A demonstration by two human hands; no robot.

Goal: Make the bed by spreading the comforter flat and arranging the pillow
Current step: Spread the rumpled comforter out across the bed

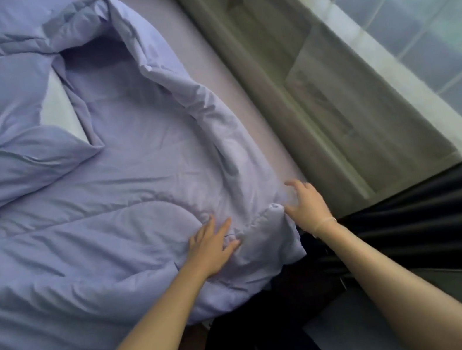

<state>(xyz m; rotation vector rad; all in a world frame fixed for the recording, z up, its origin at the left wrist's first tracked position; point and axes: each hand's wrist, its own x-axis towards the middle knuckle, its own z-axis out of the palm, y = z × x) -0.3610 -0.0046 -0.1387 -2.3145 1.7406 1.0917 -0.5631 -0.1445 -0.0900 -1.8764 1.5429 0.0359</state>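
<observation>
A lavender comforter [85,231] lies crumpled over the bed, with thick folds along its right side and a turned-back flap at the upper left. A pale patch, perhaps the pillow [58,106], peeks from under that flap. My left hand [212,244] rests flat on the comforter near its lower right corner, fingers spread. My right hand [306,204] hovers at the corner's edge with its fingers curled apart, touching or nearly touching the fabric. The corner hangs a little over the bed's edge.
A strip of bare mattress sheet [200,41] runs along the bed's right side. Beyond it hangs a pale olive curtain [285,88] beside a large window [427,16]. A dark curtain [433,225] lies bunched at the lower right, next to my dark clothing.
</observation>
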